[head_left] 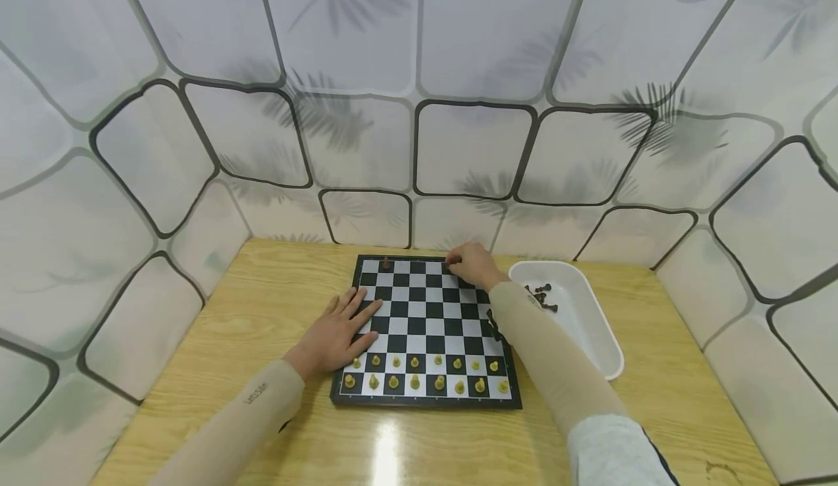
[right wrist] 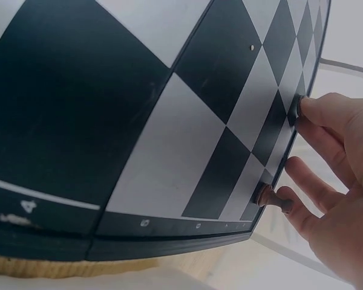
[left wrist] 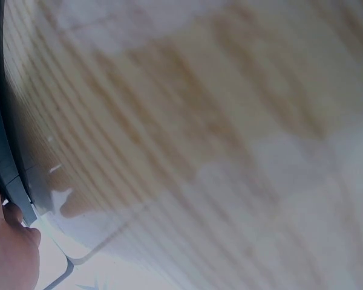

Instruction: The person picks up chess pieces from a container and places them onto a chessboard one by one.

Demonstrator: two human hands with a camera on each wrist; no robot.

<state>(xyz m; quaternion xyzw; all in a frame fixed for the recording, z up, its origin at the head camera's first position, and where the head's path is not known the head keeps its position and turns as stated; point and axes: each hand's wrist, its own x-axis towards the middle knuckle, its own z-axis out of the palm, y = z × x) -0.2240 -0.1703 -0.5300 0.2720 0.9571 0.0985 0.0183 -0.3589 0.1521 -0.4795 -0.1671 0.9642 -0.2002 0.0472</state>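
A black-and-white chessboard (head_left: pixel 416 304) lies on the table. My left hand (head_left: pixel 334 332) rests flat over its left edge with fingers spread; in the left wrist view only part of that hand (left wrist: pixel 12 254) shows beside the board's dark side. At the far edge, right of the middle, my right hand (head_left: pixel 476 264) pinches a dark chess piece (right wrist: pixel 299 106) down at a back-row square, mostly hidden by the fingertips. A brown chess piece (right wrist: pixel 272 198) stands on the corner square close to the little finger. Another brown piece (head_left: pixel 385 263) stands on the back row at the left.
Two rows of yellow chess pieces (head_left: pixel 414 381) stand along the board's near side. To the right, a white tray (head_left: pixel 589 326) holds several brown pieces (head_left: pixel 542 297), partly behind my right sleeve. A patterned cloth wall (head_left: pixel 471 151) rises behind the wooden table (head_left: pixel 275 304).
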